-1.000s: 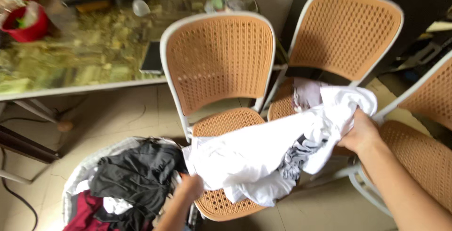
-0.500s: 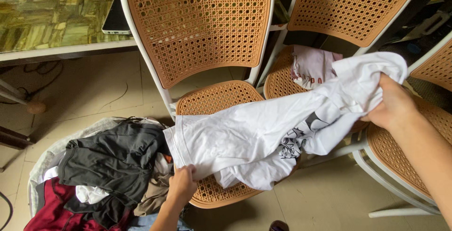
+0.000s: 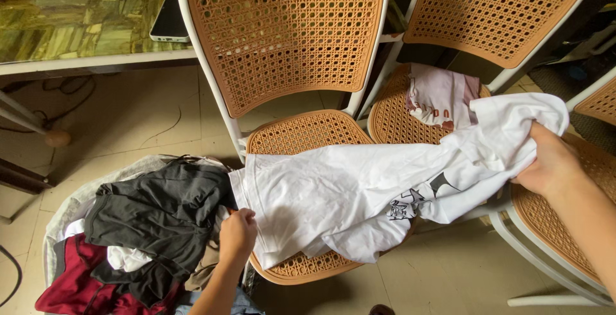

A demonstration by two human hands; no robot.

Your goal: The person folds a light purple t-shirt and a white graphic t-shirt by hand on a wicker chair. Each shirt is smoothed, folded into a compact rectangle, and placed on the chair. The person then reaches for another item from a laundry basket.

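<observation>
Hands (image 3: 239,233) (image 3: 550,161) outstretched, gripping white shirt (image 3: 346,193) ends.

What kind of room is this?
Probably a home dining area: cane-weave chairs drawn up by a glass-topped table, and a heaped laundry basket on the tiled floor. Both hands hold a white shirt.

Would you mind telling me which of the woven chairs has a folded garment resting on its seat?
The middle chair, behind the stretched white shirt: a pale pink folded garment lies on its seat.
</observation>
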